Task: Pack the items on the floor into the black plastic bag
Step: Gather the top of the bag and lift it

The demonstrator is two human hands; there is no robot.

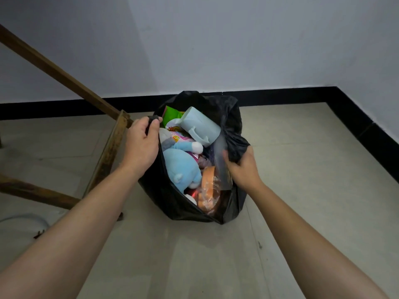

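Black plastic bag (190,209): stands on the tiled floor (302,190), mouth open upward, its far side near the black skirting board (64,108).

Left hand (142,145): at the bag's left rim, grip clenched on a bunched fold of the black plastic.

Right hand (243,167): at the bag's right rim, grip closed around a gathered wad of the black plastic.

Contents, all inside the bag:
- pale blue mug (201,128), lying on its side at the far end;
- green packet (171,115), just left of the mug, against the bag's far-left wall;
- blue plush toy (183,167), along the left side, nearer than the mug;
- orange item in clear wrap (209,190), at the near right, beside the plush toy.

Wooden frame (108,152): on the floor just left of the bag, behind the left hand.
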